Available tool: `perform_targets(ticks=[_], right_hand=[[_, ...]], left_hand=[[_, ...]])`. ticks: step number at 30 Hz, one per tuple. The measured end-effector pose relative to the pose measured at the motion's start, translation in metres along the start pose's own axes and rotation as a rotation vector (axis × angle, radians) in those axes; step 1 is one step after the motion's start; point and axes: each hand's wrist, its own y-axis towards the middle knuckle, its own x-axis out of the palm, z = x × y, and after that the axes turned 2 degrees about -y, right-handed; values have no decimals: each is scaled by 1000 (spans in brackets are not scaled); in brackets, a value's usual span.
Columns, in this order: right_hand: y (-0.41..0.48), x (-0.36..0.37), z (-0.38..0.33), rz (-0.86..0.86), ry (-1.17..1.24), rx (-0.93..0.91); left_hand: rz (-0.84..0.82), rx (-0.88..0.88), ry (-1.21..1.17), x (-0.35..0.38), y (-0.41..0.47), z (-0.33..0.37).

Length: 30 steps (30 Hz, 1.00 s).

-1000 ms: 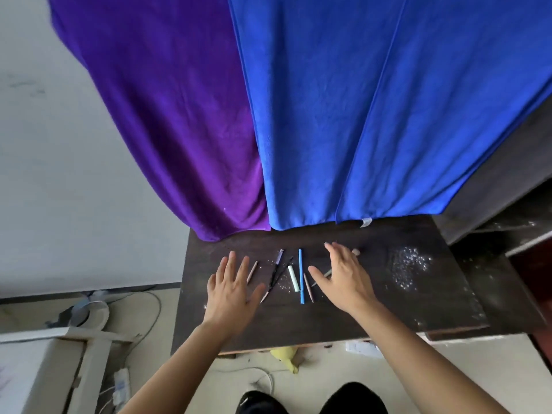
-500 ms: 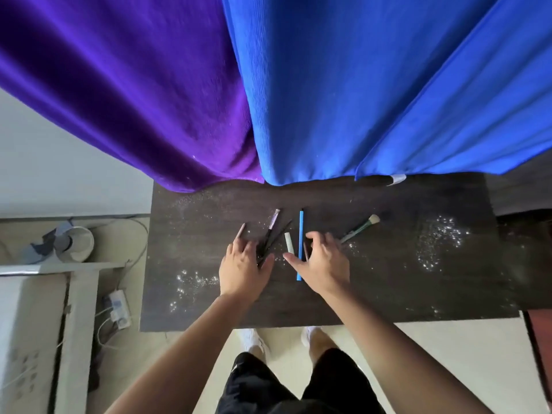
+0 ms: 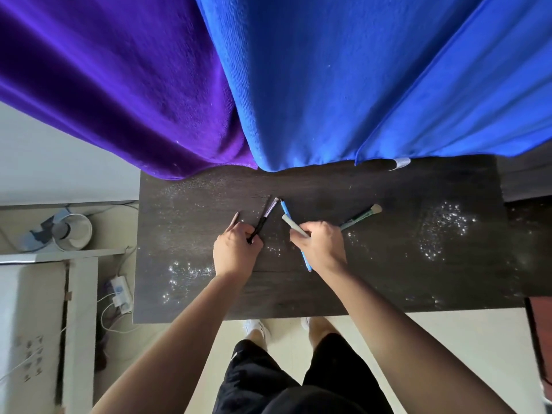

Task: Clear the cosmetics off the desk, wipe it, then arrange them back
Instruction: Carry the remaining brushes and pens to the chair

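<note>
Speckled worktop [image 3: 388,279]: left grip [image 3: 236,252] is clasping dark brushes [image 3: 264,218], right grip [image 3: 322,246] is pinching white pen [image 3: 294,225] mid-shaft; both probably light, stiff, roll-prone.

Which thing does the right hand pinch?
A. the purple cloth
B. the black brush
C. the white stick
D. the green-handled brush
C: the right hand pinches the white stick between thumb and fingers, while the green-handled brush lies on the desk beside it.

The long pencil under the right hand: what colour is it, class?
The pencil is bright blue, seen in the head view.
</note>
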Motion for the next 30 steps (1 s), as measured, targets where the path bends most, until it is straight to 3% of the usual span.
perform_targets(ticks=[5, 14, 23, 30], right_hand=[[-3, -13, 2, 73, 51, -41], [-19, -58, 5, 202, 114, -111], [-73, -104, 6, 454, 196, -141], [-184, -112, 25, 714, 238, 97]], left_hand=[[-17, -147, -100, -11, -4, -1], [23, -147, -225, -57, -33, 26], [65, 129, -443, -97, -60, 75], [-189, 371, -586, -82, -97, 101]])
